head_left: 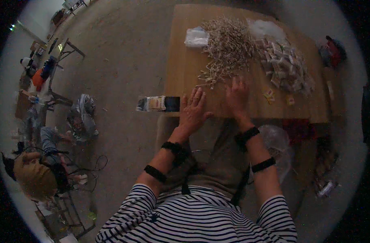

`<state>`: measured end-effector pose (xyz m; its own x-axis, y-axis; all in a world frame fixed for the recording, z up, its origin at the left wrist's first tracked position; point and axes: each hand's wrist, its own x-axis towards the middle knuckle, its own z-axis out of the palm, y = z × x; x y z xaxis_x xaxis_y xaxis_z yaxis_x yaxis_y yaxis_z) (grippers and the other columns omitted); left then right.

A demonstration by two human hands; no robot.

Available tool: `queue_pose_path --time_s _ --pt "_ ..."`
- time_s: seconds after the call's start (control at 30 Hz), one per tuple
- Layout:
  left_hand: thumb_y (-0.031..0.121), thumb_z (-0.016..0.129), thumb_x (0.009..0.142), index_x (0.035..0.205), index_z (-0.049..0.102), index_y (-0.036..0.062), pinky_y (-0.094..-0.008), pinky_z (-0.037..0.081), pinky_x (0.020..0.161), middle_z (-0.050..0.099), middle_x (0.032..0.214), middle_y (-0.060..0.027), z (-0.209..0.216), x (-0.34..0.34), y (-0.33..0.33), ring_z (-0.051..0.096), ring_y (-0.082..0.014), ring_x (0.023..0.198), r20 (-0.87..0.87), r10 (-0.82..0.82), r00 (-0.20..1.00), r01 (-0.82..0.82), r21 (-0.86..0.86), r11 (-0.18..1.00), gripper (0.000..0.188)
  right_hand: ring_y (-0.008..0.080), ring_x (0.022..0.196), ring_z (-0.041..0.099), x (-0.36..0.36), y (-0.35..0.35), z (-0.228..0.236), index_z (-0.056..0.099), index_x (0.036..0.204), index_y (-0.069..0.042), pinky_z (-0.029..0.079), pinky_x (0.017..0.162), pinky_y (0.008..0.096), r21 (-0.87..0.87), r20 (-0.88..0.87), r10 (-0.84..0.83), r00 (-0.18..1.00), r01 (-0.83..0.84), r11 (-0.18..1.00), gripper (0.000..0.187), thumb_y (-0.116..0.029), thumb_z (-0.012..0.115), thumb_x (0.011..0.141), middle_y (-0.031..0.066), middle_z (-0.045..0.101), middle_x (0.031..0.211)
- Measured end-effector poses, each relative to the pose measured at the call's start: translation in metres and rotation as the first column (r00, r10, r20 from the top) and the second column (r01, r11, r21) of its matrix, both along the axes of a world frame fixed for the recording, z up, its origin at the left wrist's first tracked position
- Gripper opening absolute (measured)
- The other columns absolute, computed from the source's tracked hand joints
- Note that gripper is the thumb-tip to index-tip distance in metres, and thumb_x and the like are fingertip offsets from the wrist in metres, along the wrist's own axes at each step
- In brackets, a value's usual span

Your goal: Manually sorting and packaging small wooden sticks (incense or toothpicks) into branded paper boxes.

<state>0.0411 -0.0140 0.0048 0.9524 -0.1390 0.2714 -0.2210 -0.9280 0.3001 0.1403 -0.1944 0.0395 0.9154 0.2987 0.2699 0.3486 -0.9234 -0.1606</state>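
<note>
Flat on the near left edge of the wooden table [179, 69] lies my left hand [193, 107], fingers stretched out and holding nothing. By its fingertips is a dark piece at the end of a packet-like strip [156, 103] that sticks out past the table edge. My right hand [237, 97] rests on the table just in front of a big heap of thin pale sticks [229, 44]; its fingers reach toward the heap, with nothing visible in them. What the sticks are is too small to tell. To the right is a pile of small clear packets [286, 65].
Folded clear plastic [196, 37] lies left of the heap, more plastic bags [266, 30] behind it. Small yellow-and-white cards [269, 96] are near the right hand. A clear bag [276, 146] hangs below the table's edge. Another person [37, 174] sits at left beside a grey bag [83, 117].
</note>
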Motion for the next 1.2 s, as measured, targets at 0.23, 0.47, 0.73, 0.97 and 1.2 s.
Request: queue_pose_path --time_s 0.23,0.47,0.73,0.97,1.2 --pt "0.050 0.068 0.083 0.145 0.044 0.0047 -0.0521 0.017 0.118 0.031 0.159 -0.0129 -0.002 0.000 0.003 0.024 -0.0254 0.150 0.008 0.019 1.000 -0.019 0.059 0.998 0.081 0.0364 0.099 0.058 -0.005 0.040 -0.004 0.058 0.097 -0.002 0.050 0.084 0.0478 0.153 0.020 0.059 0.998 -0.061 0.986 0.021 -0.021 0.059 0.088 0.0202 0.060 0.102" --pt "0.049 0.073 0.079 0.149 0.036 0.0033 -0.0546 0.015 0.119 0.029 0.160 -0.0136 0.021 0.017 -0.005 0.022 -0.0267 0.150 -0.070 0.025 0.997 -0.028 -0.040 0.999 0.091 0.0367 0.097 0.057 0.013 0.035 -0.023 0.057 0.102 -0.002 0.049 0.084 0.0460 0.248 -0.159 -0.008 0.987 0.047 0.968 0.023 -0.021 0.056 0.090 0.0202 0.058 0.099" --pt "0.043 0.077 0.078 0.145 0.041 0.0022 -0.0558 0.014 0.120 0.035 0.157 -0.0137 0.005 0.008 0.007 0.027 -0.0285 0.148 -0.068 -0.064 0.996 0.063 -0.021 0.998 0.086 0.0412 0.087 0.061 0.045 -0.010 -0.050 0.060 0.092 -0.005 0.050 0.075 0.0524 0.110 0.080 -0.183 0.980 0.174 0.979 0.013 -0.012 0.061 0.082 0.0205 0.061 0.096" --pt "0.042 0.078 0.075 0.143 0.044 0.0035 -0.0547 0.022 0.118 0.037 0.155 -0.0128 0.007 -0.015 0.019 0.032 -0.0283 0.146 -0.029 -0.117 0.993 0.117 -0.010 0.993 0.085 0.0388 0.094 0.060 -0.011 0.038 -0.001 0.062 0.101 -0.006 0.052 0.079 0.0485 0.180 -0.019 0.110 0.994 -0.105 0.978 0.019 -0.020 0.059 0.088 0.0170 0.063 0.103" --pt "0.040 0.082 0.071 0.144 0.044 0.0051 -0.0536 0.022 0.119 0.036 0.156 -0.0108 0.019 -0.023 0.018 0.032 -0.0262 0.147 -0.044 -0.128 0.991 0.126 -0.061 0.990 0.089 0.0398 0.087 0.063 0.040 -0.016 -0.071 0.065 0.098 -0.004 0.050 0.075 0.0490 0.235 0.272 -0.040 0.962 -0.026 0.972 0.018 -0.017 0.060 0.085 0.0202 0.064 0.095"
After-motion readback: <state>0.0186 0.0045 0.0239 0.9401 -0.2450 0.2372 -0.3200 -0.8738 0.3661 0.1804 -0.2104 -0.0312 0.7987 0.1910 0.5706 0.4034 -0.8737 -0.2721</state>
